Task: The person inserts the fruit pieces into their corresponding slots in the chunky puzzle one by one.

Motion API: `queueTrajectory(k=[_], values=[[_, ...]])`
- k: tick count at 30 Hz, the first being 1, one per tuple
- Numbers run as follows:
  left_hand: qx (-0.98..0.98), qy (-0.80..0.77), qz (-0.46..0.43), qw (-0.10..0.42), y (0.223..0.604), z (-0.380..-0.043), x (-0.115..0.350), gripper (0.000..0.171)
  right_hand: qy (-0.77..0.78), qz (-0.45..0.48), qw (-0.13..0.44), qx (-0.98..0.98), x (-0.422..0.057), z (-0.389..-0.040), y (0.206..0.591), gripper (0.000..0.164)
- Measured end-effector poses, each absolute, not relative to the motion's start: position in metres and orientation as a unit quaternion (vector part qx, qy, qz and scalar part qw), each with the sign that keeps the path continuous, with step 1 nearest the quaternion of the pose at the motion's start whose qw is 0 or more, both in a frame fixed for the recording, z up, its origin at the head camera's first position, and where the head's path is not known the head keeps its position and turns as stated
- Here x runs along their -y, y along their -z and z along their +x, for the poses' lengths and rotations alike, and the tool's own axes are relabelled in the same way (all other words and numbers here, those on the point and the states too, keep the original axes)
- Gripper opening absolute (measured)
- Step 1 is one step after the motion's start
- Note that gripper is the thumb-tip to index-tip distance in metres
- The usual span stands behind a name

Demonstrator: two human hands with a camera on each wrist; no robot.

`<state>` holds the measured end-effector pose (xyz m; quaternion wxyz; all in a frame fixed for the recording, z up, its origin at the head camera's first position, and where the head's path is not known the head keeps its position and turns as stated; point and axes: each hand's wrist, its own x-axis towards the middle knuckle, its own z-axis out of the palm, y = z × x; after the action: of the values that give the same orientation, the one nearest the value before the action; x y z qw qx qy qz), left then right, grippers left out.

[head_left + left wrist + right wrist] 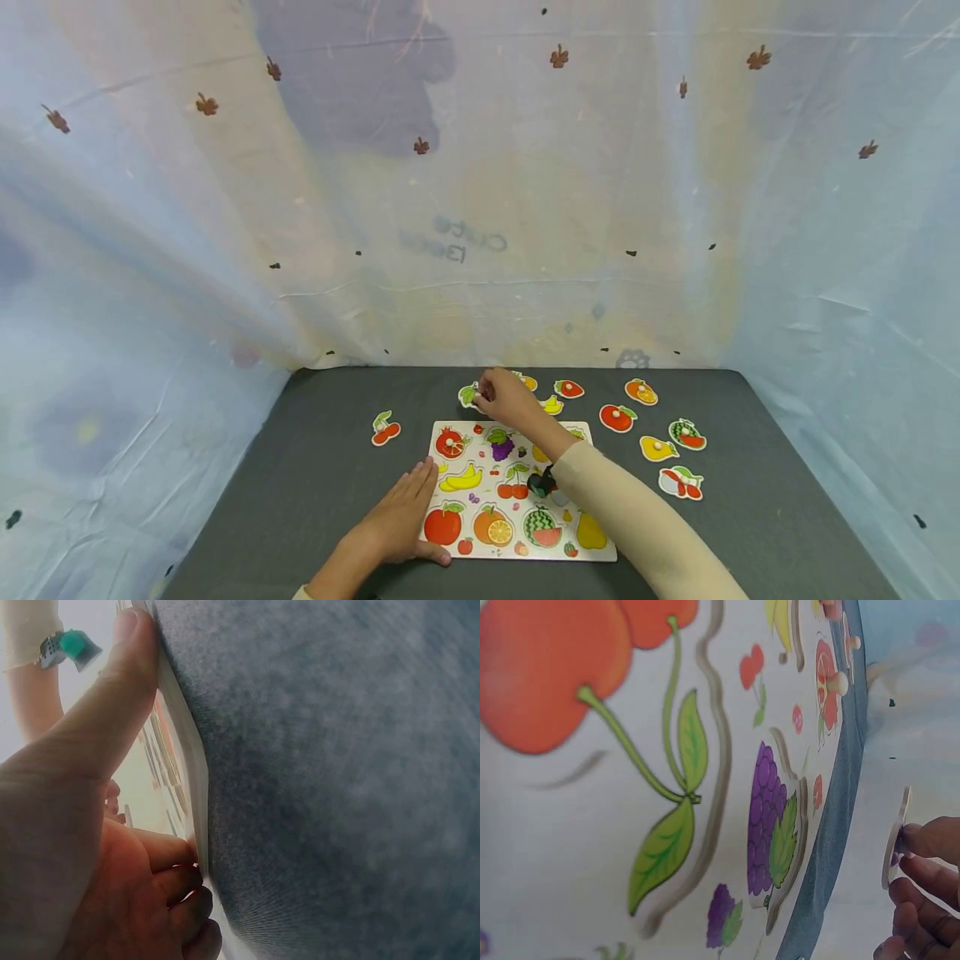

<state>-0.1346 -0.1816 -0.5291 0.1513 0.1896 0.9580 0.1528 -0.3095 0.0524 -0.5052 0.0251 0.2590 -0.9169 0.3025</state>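
Observation:
A white fruit puzzle board [486, 497] lies on the dark table, with printed fruits and shallow recesses. My left hand [401, 508] rests at its left side, fingers along the edge and thumb at the near corner. Beyond the far edge, my right hand [504, 398] pinches a grape puzzle piece [468, 395] with a green leaf. In the right wrist view, that thin piece [894, 847] is seen nearly edge-on, thumb and fingers at its purple side. A pomegranate piece [450, 443] with a knob sits in the board's far left recess, near the grape recess [765, 825].
Left of the board lies a cherry piece [386, 429]. Behind it are a banana piece [552, 406] and a strawberry piece [568, 389]. Several more lie right, including an orange piece [641, 392], a pear piece [658, 449] and a watermelon piece [687, 434]. A cloth curtain [510, 317] hangs behind.

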Motion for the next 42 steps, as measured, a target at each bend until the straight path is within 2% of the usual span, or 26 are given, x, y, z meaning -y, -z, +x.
queueTrajectory(k=[10, 20, 28, 42], values=[[-0.956, -0.161, 0.197, 0.147, 0.528, -0.132, 0.181, 0.138, -0.311, 0.259, 0.033, 0.914, -0.063, -0.291, 0.506, 0.017], [-0.955, -0.162, 0.205, 0.138, 0.528, -0.131, 0.182, 0.138, -0.317, 0.249, 0.007, 0.915, -0.072, -0.275, 0.508, 0.018], [-0.955, -0.169, 0.198, 0.144, 0.527, -0.132, 0.182, 0.138, -0.301, 0.238, 0.020, 0.923, -0.076, -0.262, 0.506, 0.018], [-0.954, -0.172, 0.205, 0.137, 0.523, -0.130, 0.183, 0.136, -0.269, 0.223, 0.012, 0.937, -0.082, -0.253, 0.522, 0.026]])
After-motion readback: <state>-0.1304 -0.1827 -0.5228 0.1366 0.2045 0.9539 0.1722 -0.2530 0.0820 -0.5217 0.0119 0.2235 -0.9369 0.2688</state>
